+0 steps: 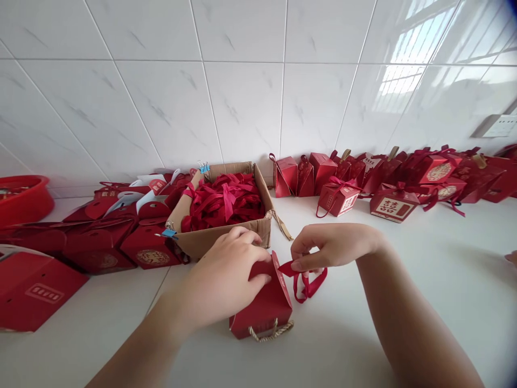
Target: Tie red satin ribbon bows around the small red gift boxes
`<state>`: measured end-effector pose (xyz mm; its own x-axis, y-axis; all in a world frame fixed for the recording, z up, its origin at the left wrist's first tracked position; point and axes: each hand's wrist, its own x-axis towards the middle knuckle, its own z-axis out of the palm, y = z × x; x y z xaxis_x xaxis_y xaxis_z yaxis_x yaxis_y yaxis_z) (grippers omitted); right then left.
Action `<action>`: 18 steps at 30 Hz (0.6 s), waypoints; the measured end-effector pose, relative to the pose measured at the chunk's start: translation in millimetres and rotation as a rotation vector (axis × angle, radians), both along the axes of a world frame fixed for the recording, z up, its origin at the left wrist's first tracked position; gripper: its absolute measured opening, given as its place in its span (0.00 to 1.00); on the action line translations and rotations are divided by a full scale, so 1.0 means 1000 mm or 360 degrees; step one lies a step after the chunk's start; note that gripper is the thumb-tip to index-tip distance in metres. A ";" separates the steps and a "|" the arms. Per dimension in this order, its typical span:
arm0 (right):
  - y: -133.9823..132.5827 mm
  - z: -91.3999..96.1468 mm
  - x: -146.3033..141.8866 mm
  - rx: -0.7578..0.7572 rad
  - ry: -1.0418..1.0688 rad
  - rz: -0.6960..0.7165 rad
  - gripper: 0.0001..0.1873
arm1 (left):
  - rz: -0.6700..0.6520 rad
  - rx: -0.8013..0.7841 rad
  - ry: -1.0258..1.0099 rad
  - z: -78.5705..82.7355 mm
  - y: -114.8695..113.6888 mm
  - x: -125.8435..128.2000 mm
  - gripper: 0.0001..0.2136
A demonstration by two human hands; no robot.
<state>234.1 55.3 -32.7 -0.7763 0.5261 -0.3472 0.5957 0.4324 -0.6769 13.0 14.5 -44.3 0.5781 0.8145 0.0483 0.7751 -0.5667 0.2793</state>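
Note:
A small red gift box (264,304) lies on the white counter in front of me, a twisted gold cord handle (278,331) at its near end. My left hand (226,280) is closed over the box's upper part, its thumb pressing on the red card and some fingertips hidden behind. Just to the right, my right hand (329,245) pinches a dark red ribbon (319,285) between thumb and fingers. One end of the ribbon reaches the box's right side panel, while the rest hangs in loops below the hand.
Behind my hands stands a cardboard box (264,194) heaped with red ribbons (226,199). Several red boxes (100,248) crowd the left side beside a red plastic basin (30,202). More gift boxes with bows (339,196) line the tiled wall (242,108) at right. Part of another hand (512,258) shows at the right edge.

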 end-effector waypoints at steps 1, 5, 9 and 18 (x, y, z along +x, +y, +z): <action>0.000 0.000 0.000 0.0003 0.0005 0.0004 0.18 | -0.0012 -0.0002 -0.0016 0.000 0.000 0.000 0.09; -0.001 0.001 -0.001 0.0008 -0.0002 -0.0005 0.18 | -0.0056 -0.0028 -0.0099 0.001 0.001 0.000 0.09; 0.000 0.000 -0.004 0.0010 -0.0004 -0.0031 0.17 | -0.0043 -0.0043 -0.0101 0.002 0.001 -0.001 0.09; 0.003 -0.006 -0.014 0.0023 0.0028 -0.0029 0.14 | -0.0074 -0.0050 -0.0147 0.003 0.003 0.002 0.13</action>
